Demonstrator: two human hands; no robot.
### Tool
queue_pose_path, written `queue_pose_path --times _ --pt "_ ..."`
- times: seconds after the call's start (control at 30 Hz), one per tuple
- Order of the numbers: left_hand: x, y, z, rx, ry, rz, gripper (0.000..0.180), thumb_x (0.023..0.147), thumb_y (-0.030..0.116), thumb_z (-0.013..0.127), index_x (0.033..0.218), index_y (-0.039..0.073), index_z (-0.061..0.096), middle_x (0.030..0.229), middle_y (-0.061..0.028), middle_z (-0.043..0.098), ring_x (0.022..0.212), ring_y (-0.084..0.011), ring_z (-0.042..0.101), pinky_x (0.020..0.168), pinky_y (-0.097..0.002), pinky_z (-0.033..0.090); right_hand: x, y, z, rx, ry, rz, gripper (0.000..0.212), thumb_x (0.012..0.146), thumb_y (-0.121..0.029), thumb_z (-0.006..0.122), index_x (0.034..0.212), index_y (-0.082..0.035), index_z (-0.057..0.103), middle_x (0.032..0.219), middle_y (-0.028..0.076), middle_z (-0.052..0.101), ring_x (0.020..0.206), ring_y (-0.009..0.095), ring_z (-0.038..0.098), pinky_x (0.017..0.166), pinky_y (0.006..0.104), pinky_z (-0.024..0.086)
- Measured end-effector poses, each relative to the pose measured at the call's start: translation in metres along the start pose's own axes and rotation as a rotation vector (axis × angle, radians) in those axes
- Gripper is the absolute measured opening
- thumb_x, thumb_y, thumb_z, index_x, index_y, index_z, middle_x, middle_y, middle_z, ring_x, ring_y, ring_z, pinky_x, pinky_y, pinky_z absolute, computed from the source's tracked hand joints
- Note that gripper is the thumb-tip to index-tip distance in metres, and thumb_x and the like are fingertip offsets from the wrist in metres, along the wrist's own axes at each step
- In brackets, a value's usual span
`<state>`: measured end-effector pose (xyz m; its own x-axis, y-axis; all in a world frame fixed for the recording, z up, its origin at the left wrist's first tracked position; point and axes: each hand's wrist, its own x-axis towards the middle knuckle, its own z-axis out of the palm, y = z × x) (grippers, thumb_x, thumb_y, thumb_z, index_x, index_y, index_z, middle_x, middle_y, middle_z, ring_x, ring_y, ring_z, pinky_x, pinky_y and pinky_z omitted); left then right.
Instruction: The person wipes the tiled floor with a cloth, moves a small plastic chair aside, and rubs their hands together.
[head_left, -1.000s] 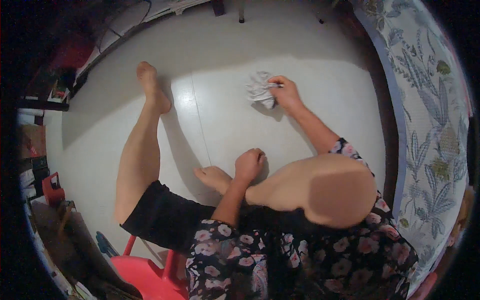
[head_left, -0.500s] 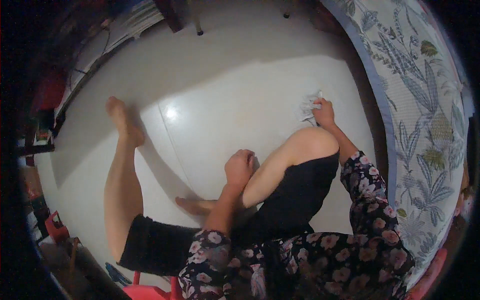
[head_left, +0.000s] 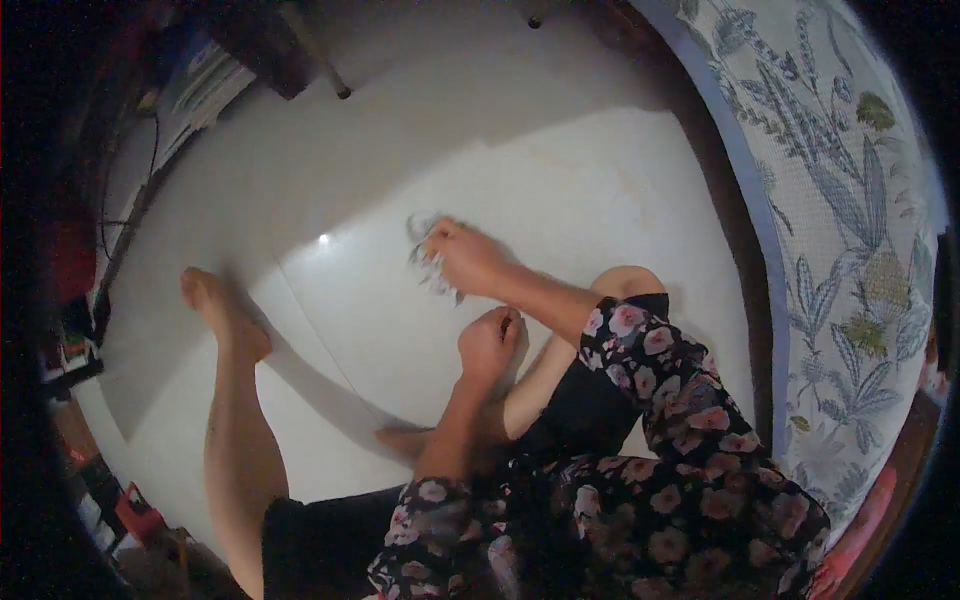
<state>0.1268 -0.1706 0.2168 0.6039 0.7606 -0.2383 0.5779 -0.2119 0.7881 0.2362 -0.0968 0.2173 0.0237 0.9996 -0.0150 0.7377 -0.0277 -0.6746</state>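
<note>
A crumpled white and grey cloth (head_left: 430,268) lies against the pale floor under my right hand (head_left: 468,260). The fingers of that hand are closed on it, and the cloth's edges stick out on the left side and below. Closer to me, my left hand (head_left: 488,342) is curled into a loose fist beside my bent right leg. Nothing shows sticking out of its fingers. My right forearm reaches across from the right, so the two hands are only a short way apart.
The glossy tiled floor (head_left: 560,180) has a broad shadow at the far side. A bed with a leaf-patterned cover (head_left: 800,200) runs along the right. My left leg (head_left: 240,420) is stretched out on the left. Thin furniture legs (head_left: 335,80) stand at the far left.
My right hand has swept left across the floor with the cloth, from beyond my right knee to in front of my left hand. My left hand stays curled. The view has shifted slightly.
</note>
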Motion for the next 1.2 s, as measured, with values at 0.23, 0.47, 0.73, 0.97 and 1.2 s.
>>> queue_pose_path --times 0.23,0.47,0.73,0.97,1.2 --pt "-0.006 -0.009 -0.018 -0.195 0.203 -0.11 0.018 0.077 0.015 0.055 0.091 0.005 0.063 0.074 -0.0138 0.063 0.066 -0.027 0.061 0.063 -0.0334 0.047 -0.01 0.059 -0.066 0.199 0.322 0.2 0.022 0.062 0.002 0.053 0.081 -0.007 0.058 0.094 0.013 0.053 0.09 0.03 0.051 0.077 0.0349 0.043" --pt "0.004 -0.032 -0.01 -0.511 -0.028 -0.212 0.02 0.079 0.013 0.056 0.096 0.002 0.061 0.069 -0.0086 0.063 0.061 -0.0141 0.06 0.059 -0.0264 0.047 -0.044 0.181 -0.153 -0.202 0.565 0.753 0.025 0.067 -0.005 0.056 0.09 -0.013 0.059 0.101 0.011 0.053 0.093 0.029 0.054 0.081 0.0371 0.044" --pt "0.002 -0.025 -0.015 -0.473 0.021 -0.203 0.021 0.081 0.01 0.055 0.098 -0.001 0.059 0.066 -0.0062 0.061 0.061 -0.0102 0.059 0.058 -0.0228 0.048 0.032 0.103 -0.062 -0.371 0.53 0.299 0.03 0.064 0.003 0.053 0.087 -0.014 0.061 0.1 0.006 0.056 0.091 0.029 0.051 0.081 0.0362 0.042" --pt "0.005 -0.046 -0.001 -0.636 0.038 -0.209 0.022 0.082 0.013 0.054 0.098 -0.001 0.059 0.069 -0.0055 0.062 0.063 -0.0096 0.058 0.059 -0.023 0.047 0.013 0.019 0.011 -0.149 0.266 -0.077 0.021 0.067 0.001 0.051 0.078 -0.013 0.06 0.098 0.001 0.058 0.092 0.027 0.05 0.084 0.0358 0.041" --pt "-0.021 -0.047 -0.016 -0.319 0.209 -0.2 0.018 0.082 0.013 0.054 0.096 0.002 0.059 0.074 -0.0082 0.061 0.066 -0.0168 0.058 0.063 -0.0276 0.046 0.036 0.014 -0.034 0.126 0.147 0.164 0.032 0.065 0.004 0.048 0.093 -0.009 0.059 0.1 0.01 0.059 0.095 0.031 0.053 0.084 0.0359 0.042"
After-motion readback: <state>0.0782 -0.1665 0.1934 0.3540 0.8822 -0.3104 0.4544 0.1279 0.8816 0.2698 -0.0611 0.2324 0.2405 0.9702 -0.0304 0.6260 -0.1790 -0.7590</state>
